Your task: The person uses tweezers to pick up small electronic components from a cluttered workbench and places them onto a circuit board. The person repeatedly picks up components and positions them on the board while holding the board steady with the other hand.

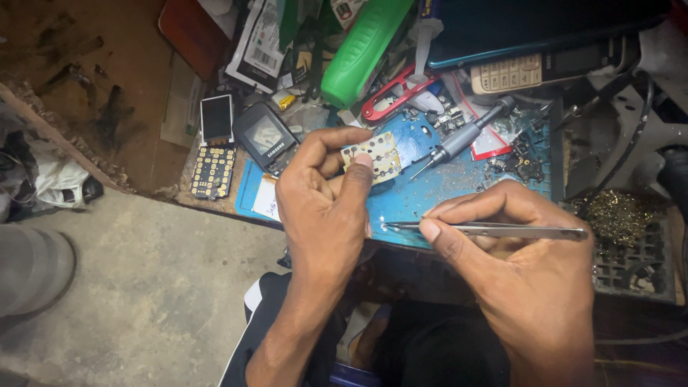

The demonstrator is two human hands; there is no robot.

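My left hand (pixel 326 201) pinches a small phone circuit board (pixel 374 153) with gold keypad contacts between thumb and fingers, above a blue work mat (pixel 430 190). My right hand (pixel 523 265) grips metal tweezers (pixel 494 230) that lie level, their tip pointing left and ending just right of my left hand, below the board. A grey screwdriver (pixel 462 136) rests on the mat just right of the board.
A phone housing with a screen (pixel 266 136), a loose display (pixel 216 118) and a keypad board (pixel 213 172) lie at the left. A green bottle (pixel 362 50), red scissors (pixel 390 93), a keypad phone (pixel 509 72) and small parts crowd the back. Concrete floor lies below left.
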